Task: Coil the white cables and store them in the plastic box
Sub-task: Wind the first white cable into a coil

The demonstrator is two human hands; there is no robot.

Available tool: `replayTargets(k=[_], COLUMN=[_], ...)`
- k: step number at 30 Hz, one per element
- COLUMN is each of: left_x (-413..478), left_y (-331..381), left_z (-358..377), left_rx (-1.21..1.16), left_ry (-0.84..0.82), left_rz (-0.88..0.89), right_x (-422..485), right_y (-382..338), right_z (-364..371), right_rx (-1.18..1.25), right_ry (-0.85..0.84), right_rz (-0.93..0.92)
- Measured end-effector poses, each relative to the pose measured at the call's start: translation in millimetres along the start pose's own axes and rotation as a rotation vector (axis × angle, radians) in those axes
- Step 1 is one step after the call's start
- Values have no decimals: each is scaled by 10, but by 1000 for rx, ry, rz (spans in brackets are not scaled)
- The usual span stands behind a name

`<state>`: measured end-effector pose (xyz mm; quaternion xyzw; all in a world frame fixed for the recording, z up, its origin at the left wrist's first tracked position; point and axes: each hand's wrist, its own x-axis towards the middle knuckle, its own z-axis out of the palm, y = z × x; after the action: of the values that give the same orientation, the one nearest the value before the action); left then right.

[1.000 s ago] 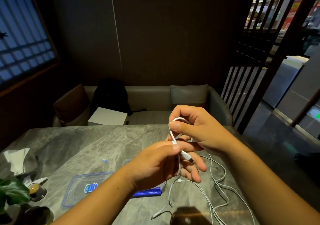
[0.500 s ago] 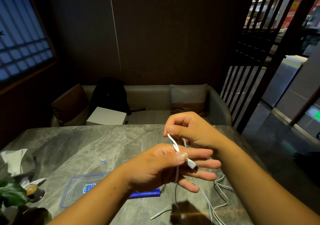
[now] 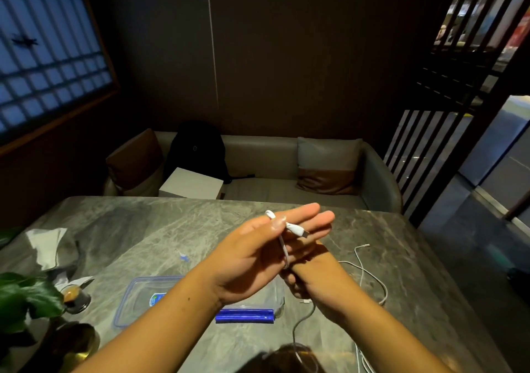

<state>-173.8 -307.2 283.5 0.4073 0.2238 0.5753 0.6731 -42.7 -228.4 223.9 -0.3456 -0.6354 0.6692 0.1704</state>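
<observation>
My left hand [image 3: 252, 258] is raised over the marble table [image 3: 137, 229] with its fingers stretched up and to the right. Its thumb pins the plug end of a white cable [image 3: 295, 230] against those fingers, and the cable loops down round them. My right hand [image 3: 309, 281] sits just beneath, fingers curled downward on the same cable, which trails off toward the table's near edge. Another white cable [image 3: 362, 272] lies loose on the table to the right. The clear plastic box [image 3: 279, 301] with a blue clip [image 3: 243, 315] stands under my left wrist, partly hidden.
A clear lid with a blue rim [image 3: 126, 306] lies left of the box. A crumpled tissue [image 3: 46, 243], a small cup [image 3: 74, 298] and a plant [image 3: 23, 295] crowd the left edge. A sofa [image 3: 258, 157] with a black backpack and a white carton stands behind the table.
My left hand turned and lifted its fingers upward. My right hand dropped from above the left hand to beneath it, carrying the cable round the left fingers.
</observation>
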Motion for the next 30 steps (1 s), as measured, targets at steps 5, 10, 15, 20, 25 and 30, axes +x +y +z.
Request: replayTargets(k=[5, 10, 15, 20, 25, 30], left_x=[-57, -86, -102, -90, -106, -156], left_y=[2, -18, -53, -130, -158, -199], left_z=[-97, -150, -170, -142, -193, -170], left_rx=[-12, 63, 107, 213, 256, 194], left_ry=[140, 250, 215, 182, 160, 64], left_rz=[-13, -22, -127, -214, -329, -382], right_x=[-273, -460, -642, -678, -719, -713], right_y=[-189, -341, -615, -811, -991, -1138], right_z=[32, -71, -250, -476, -704, -855], right_rx=[-171, -408, -472, -536, -528, -457], right_ry=[-52, -168, -258, -195, -153, -20], right_rz=[-89, -142, -217, -349, -445, -565])
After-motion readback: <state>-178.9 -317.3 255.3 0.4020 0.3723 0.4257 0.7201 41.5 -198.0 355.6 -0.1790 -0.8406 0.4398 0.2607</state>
